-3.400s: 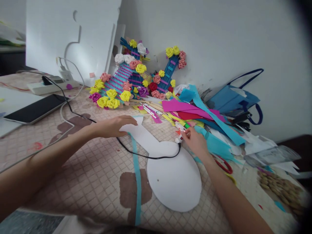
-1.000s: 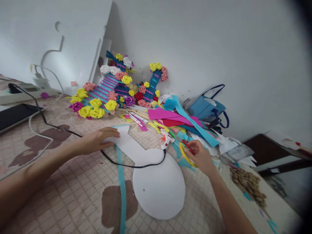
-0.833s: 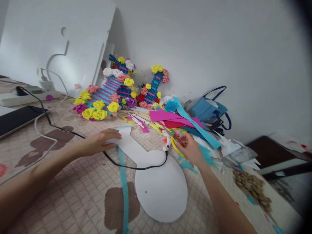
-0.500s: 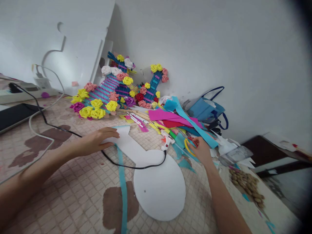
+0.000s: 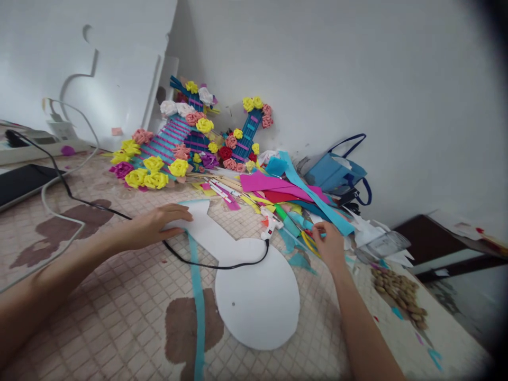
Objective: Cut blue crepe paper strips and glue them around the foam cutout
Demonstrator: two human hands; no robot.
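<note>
My left hand (image 5: 156,226) lies flat, fingers stretched out, on the narrow neck of a white guitar-shaped cutout (image 5: 256,299). My right hand (image 5: 330,246) rests at the edge of a pile of coloured paper strips (image 5: 293,188), its fingers curled in a pinch beside yellow-handled scissors (image 5: 306,242). What the fingers pinch is hidden. A small white glue gun (image 5: 269,224) lies between my hands, and its black cord (image 5: 214,266) crosses the cutout. A cyan paper strip (image 5: 197,301) runs down the tablecloth under the cutout's neck.
A blue and pink stick craft covered in paper roses (image 5: 180,143) leans by the wall. A white foam board (image 5: 99,63), a power strip (image 5: 43,147) and a dark tablet (image 5: 19,182) sit at left. At right are a blue bag (image 5: 337,170), clear plastic (image 5: 381,246) and a heap of nuts (image 5: 400,291).
My right hand picked up the yellow-handled scissors beside the cutout, carried them to the paper pile and now pinches there. My left hand stayed on the cutout's neck.
</note>
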